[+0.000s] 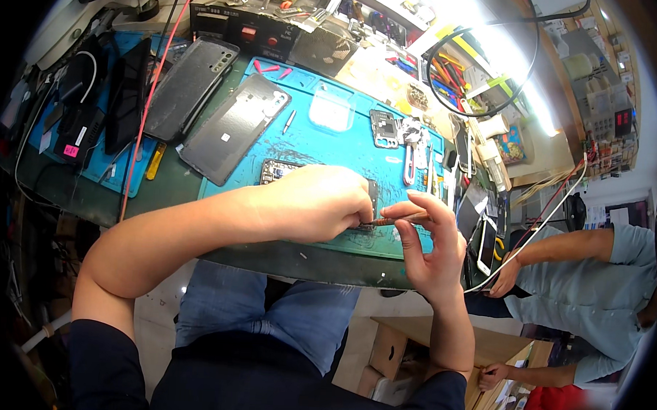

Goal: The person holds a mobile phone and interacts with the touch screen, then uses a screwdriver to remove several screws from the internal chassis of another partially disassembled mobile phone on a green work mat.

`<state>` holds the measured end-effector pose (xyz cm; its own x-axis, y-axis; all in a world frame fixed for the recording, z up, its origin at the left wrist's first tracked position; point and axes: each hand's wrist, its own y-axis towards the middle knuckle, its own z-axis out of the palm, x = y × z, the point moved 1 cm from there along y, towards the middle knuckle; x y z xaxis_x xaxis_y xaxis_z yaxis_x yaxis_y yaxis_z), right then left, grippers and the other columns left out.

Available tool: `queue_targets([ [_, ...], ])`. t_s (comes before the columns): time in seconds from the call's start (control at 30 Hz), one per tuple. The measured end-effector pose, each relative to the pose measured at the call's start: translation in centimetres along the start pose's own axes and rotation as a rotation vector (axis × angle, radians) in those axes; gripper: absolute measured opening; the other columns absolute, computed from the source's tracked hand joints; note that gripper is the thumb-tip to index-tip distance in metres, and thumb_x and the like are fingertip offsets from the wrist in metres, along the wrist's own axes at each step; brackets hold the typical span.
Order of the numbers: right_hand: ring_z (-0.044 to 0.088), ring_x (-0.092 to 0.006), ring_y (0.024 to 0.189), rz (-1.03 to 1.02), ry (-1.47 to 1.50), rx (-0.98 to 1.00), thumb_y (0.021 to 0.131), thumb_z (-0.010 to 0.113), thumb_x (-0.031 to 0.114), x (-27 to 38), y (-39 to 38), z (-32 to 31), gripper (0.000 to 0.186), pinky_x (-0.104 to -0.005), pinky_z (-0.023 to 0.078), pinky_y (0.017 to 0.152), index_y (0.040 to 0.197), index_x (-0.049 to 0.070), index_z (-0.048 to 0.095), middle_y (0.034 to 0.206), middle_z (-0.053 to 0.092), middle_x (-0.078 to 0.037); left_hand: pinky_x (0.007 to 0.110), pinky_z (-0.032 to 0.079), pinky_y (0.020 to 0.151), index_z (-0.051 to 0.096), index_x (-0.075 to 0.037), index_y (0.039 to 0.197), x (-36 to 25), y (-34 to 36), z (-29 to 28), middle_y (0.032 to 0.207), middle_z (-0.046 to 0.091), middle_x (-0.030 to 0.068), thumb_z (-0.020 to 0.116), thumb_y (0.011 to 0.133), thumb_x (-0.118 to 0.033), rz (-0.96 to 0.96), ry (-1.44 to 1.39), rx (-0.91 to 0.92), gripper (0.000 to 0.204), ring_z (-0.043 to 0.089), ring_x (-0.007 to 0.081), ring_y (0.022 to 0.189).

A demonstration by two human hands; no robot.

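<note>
An opened phone with its inner parts bare lies on the blue work mat, largely covered by my left hand. My left hand is closed over it, fingers curled at the phone's right end; what they pinch is hidden. Between thumb and fingers, my right hand grips a slim brown tool. The tool points left, its tip close to my left fingertips. A detached dark phone back cover rests to the left, and a small pen-like screwdriver lies beyond the phone.
A clear plastic tray and loose phone parts lie farther back on the mat. Another dark phone and a yellow-handled tool are at left. A red cable hangs there. To the right, a co-worker's hand is near a white phone.
</note>
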<state>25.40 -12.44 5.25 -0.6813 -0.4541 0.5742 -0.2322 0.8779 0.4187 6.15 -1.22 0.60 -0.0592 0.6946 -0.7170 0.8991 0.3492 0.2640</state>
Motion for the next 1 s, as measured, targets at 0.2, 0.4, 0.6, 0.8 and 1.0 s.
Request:
queue_targets([
  [0.2, 0.074, -0.0222, 0.090, 0.004, 0.081, -0.108, 0.098, 0.063, -0.006, 0.2, -0.4, -0.4, 0.041, -0.0337, 0.059, 0.082, 0.136, -0.004, 0.049, 0.105, 0.074, -0.019, 0.043, 0.053, 0.081, 0.072, -0.006, 0.099, -0.7, 0.2, 0.1, 0.094, 0.068, 0.0105, 0.075, 0.088, -0.017, -0.065, 0.008, -0.057, 0.016, 0.067, 0.0320, 0.093],
  [0.4, 0.073, -0.0250, 0.097, -0.020, 0.169, -0.243, 0.101, 0.059, -0.003, 0.2, -0.5, -0.5, 0.043, -0.0355, 0.060, 0.086, 0.139, -0.002, 0.040, 0.109, 0.071, -0.022, 0.040, 0.053, 0.077, 0.071, -0.004, 0.098, 0.0, 0.6, 0.3, 0.090, 0.068, 0.0123, 0.074, 0.090, -0.014, -0.001, -0.085, -0.229, 0.014, 0.067, 0.0303, 0.086],
  [0.6, 0.072, -0.0290, 0.106, 0.156, 0.364, -0.401, 0.104, 0.056, 0.000, 1.4, 0.1, -1.3, 0.035, -0.0359, 0.060, 0.091, 0.133, 0.001, 0.038, 0.114, 0.069, -0.025, 0.031, 0.053, 0.076, 0.070, 0.001, 0.102, -1.3, 0.9, -1.4, 0.089, 0.070, 0.0089, 0.071, 0.097, -0.013, -0.169, -0.479, -0.231, 0.015, 0.066, 0.0156, 0.083],
  [0.8, 0.074, -0.0271, 0.099, 0.084, 0.253, -0.415, 0.102, 0.063, 0.004, 1.1, -0.2, -1.3, 0.041, -0.0321, 0.059, 0.088, 0.135, 0.000, 0.040, 0.108, 0.072, -0.022, 0.030, 0.053, 0.078, 0.072, 0.001, 0.104, -0.7, 1.1, -1.2, 0.091, 0.072, 0.0067, 0.073, 0.097, -0.017, -0.194, -0.585, -0.201, 0.020, 0.065, 0.0121, 0.086],
  [1.0, 0.075, -0.0209, 0.090, 0.125, 0.112, -0.282, 0.100, 0.065, 0.003, 1.1, -0.4, -1.3, 0.047, -0.0301, 0.059, 0.083, 0.141, -0.004, 0.043, 0.103, 0.074, -0.018, 0.036, 0.054, 0.075, 0.074, -0.003, 0.104, -0.6, 0.9, -1.2, 0.092, 0.072, 0.0097, 0.076, 0.092, -0.018, -0.144, -0.337, -0.063, 0.020, 0.066, 0.0200, 0.083],
])
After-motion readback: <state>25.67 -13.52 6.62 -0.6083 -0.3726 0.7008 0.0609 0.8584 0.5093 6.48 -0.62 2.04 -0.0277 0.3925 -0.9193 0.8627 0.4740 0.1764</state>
